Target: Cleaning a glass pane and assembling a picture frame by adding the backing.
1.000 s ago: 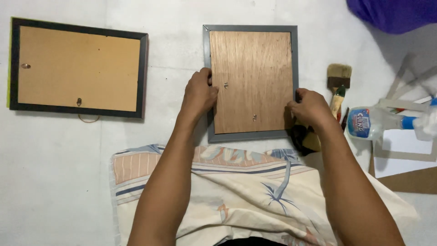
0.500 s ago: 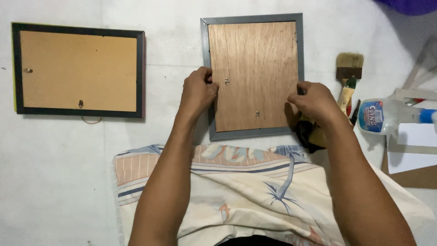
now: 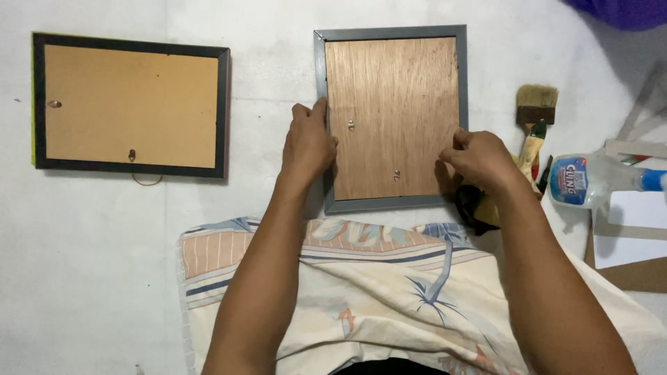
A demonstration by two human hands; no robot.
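Your left hand (image 3: pixel 309 142) rests on the left edge of the grey picture frame (image 3: pixel 391 118), fingers curled over the rail and thumb lying on the wood backing, so it's gripping that side. Your right hand (image 3: pixel 479 160) is at the frame's right edge, low down, fingers bent and pinched vs. the rail and the backing's edge; looks like a grip on the frame too, tho the fingertips are partly hidden. The frame lies face down on the white floor (image 3: pixel 104 278), upright format, brown backing board up, w/ two small metal clips showing near the middle and bottom. It sits just above the patterned cloth (image 3: pixel 361 278) on your lap. Well to the left lies a second frame (image 3: pixel 130 104), black, landscape, also face down. To the right: a paintbrush (image 3: pixel 535 114) and a glue bottle (image 3: pixel 590 182), near your right hand but not touching it.
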